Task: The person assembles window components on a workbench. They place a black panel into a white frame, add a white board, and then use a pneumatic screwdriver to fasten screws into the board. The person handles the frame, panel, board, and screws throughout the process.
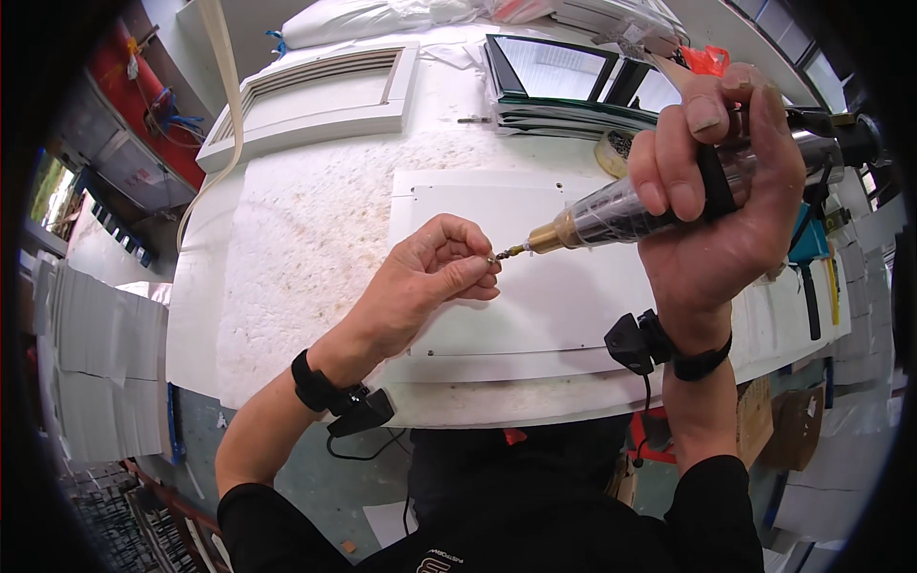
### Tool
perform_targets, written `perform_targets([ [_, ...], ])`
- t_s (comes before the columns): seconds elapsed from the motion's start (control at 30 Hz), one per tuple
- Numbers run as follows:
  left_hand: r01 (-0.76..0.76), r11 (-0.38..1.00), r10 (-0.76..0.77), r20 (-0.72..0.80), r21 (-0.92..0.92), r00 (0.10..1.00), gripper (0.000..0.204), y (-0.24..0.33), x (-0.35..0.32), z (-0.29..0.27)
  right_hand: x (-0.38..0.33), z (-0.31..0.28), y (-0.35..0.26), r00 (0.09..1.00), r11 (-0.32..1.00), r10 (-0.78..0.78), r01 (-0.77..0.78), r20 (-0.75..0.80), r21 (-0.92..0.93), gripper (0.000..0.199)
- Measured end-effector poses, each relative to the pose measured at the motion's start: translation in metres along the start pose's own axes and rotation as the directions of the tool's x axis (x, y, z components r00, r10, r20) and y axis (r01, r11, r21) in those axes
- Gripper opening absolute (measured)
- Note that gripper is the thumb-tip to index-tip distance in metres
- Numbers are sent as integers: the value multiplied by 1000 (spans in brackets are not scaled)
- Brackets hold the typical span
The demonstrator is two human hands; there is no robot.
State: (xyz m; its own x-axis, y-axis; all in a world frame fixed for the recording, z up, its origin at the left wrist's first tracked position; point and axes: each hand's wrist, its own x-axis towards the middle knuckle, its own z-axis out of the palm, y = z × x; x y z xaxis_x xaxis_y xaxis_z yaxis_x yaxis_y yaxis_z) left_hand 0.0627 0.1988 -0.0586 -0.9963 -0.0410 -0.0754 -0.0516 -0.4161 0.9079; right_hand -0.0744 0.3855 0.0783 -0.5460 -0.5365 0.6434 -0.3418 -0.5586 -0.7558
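My right hand (712,205) is wrapped round a silver power screwdriver (611,212) with a brass-coloured nose, held tilted with its bit pointing left. At the bit's tip, my left hand (430,263) pinches a small metal screw (492,258) between thumb and fingers. The screw meets or nearly meets the bit; the exact contact is too small to tell. Both hands are above a flat white panel (535,320), which has a few small dark holes or screw heads near its edges. Black straps with small devices circle both wrists.
The padded white worktable (287,229) carries a white louvred frame (229,143) at the far left. Dark-edged glass panels (554,67) lie stacked at the back. Beside my right hand stands a round tub of small screws (614,153). A pale hose (224,76) hangs at the left.
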Motion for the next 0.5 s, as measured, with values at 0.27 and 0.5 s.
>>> perform_targets([
  [0.27,-1,1000,1,-1,-13,1000,17,2,-3,0,-2,12,15,987,967,-161,161,-18,200,32],
  [0.5,-22,998,23,9,-55,1000,19,-1,-5,-7,0,21,20,989,959,-147,149,-26,241,33],
])
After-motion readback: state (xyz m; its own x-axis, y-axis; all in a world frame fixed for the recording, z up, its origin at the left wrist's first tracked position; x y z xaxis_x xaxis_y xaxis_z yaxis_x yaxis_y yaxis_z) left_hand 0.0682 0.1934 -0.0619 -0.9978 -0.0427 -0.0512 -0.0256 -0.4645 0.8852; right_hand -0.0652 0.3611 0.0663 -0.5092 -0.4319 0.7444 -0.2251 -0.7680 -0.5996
